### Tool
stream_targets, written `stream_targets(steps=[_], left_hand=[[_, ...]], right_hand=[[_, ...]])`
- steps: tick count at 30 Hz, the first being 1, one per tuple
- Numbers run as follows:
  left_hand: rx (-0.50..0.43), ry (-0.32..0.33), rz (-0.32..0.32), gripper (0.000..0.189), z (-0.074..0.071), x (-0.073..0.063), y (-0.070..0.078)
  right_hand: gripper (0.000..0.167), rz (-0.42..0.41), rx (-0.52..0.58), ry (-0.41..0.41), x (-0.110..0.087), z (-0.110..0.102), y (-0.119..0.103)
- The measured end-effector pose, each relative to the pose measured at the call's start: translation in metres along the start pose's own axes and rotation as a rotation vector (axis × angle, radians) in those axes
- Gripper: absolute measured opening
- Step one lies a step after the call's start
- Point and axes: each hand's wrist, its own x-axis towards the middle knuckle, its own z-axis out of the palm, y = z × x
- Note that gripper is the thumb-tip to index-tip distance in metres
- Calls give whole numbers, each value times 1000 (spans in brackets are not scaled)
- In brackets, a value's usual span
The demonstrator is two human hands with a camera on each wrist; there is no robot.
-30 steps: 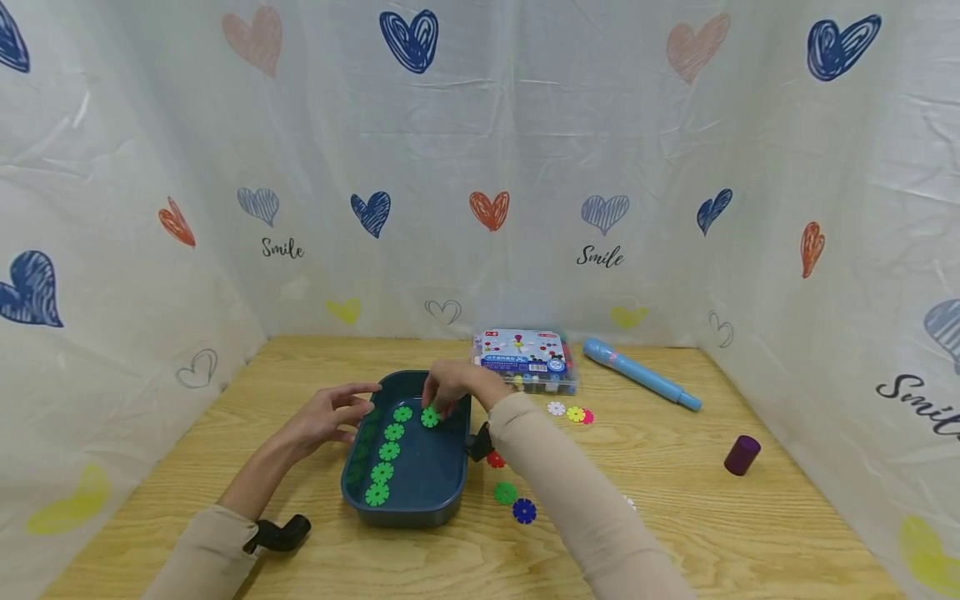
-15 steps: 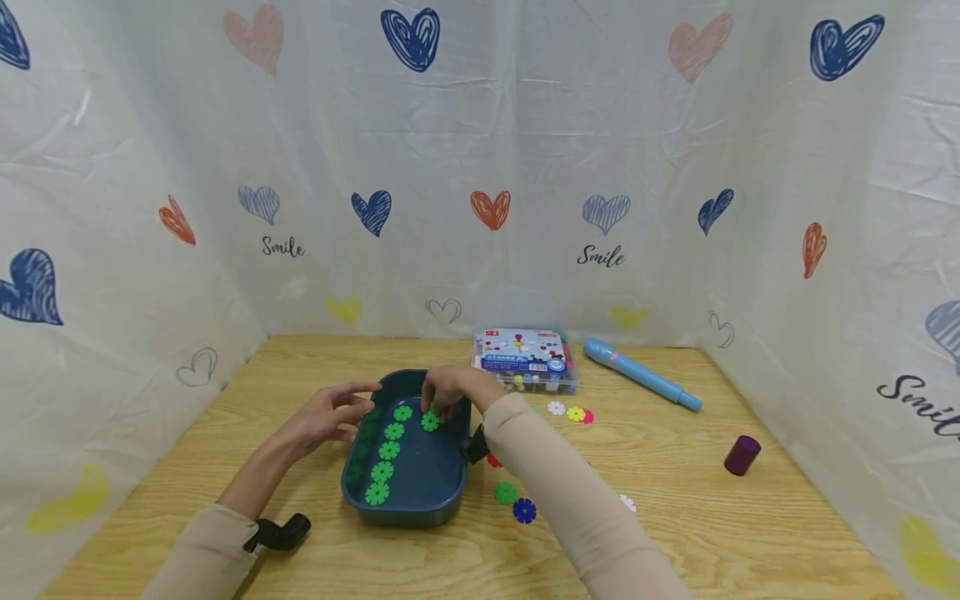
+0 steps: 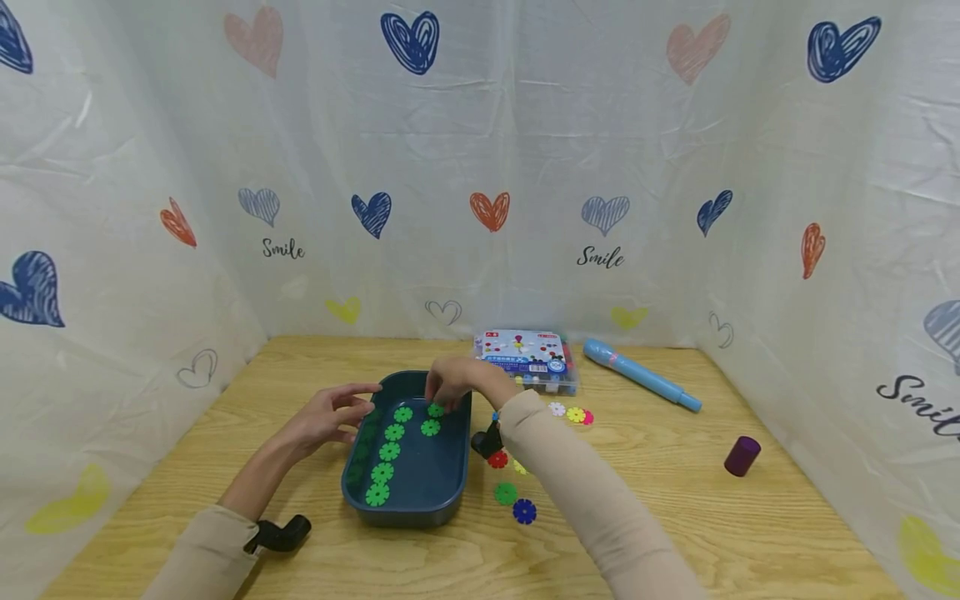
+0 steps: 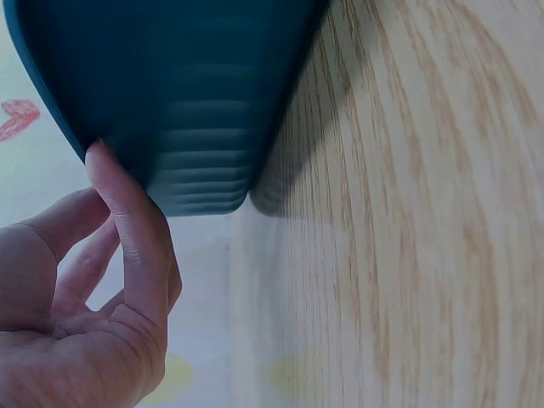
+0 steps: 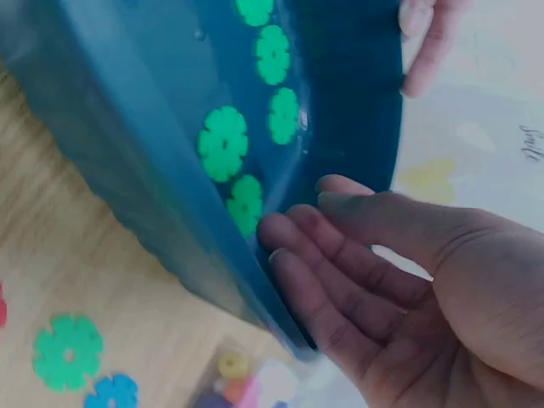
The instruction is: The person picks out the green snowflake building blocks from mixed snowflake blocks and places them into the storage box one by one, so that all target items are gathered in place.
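A dark teal tray holds a column of several green snowflake-shaped discs along its left side. To the right of that column lie two more, a green disc and, beyond it, another green disc partly under my right hand. In the right wrist view, my right fingertips are at the edge of the nearest green disc, with the thumb apart from the other fingers. My left hand rests at the tray's left wall, a fingertip touching the rim.
Loose discs lie right of the tray: a red disc, a green disc and a blue disc among them. Behind are a clear plastic box and a light-blue tube. A purple cylinder stands far right.
My right hand first shifted one green disc slightly nearer in the tray, then moved back off it. A second green disc now shows beyond it, under the fingers. The left hand stays put.
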Motion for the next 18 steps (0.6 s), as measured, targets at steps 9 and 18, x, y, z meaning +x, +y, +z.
stream_targets(steps=[9,18], left_hand=[[-1,6,-4,57,1,0,0],[1,5,-9,57,1,1,0]], right_hand=[[20,-136,30,72,-28,-15,14],[19,-203,19,122,-56,-21,41]])
